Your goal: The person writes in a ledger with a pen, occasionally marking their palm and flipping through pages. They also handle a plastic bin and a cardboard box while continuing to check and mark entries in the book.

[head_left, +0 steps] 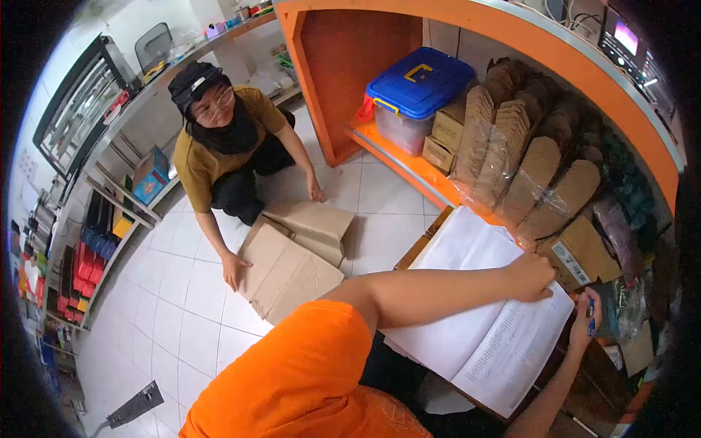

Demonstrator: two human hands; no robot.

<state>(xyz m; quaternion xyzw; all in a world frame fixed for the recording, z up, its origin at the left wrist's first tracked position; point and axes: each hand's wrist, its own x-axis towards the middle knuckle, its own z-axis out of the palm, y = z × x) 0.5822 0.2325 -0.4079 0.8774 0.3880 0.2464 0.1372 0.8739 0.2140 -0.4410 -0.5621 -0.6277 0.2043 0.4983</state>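
Large white paper sheets [456, 292] lie spread on a brown wooden surface, and rows of small print run along their near right part. My left arm, in an orange sleeve, reaches across them. My left hand [531, 277] rests at their right edge with the fingers curled; what is under the fingers is hidden. Just beyond the sheets' right corner is my right hand [584, 321], its fingers closed around a blue pen [591, 314]. The pen's tip cannot be made out.
Another person [226, 139] crouches on the tiled floor, hands at flattened cardboard [292, 266]. An orange shelf [409, 168] holds a blue-lidded plastic box [420, 84], small cartons [447, 135] and plastic-wrapped brown cardboard stacks [504, 146]. A rack of red boxes [84, 270] stands far left.
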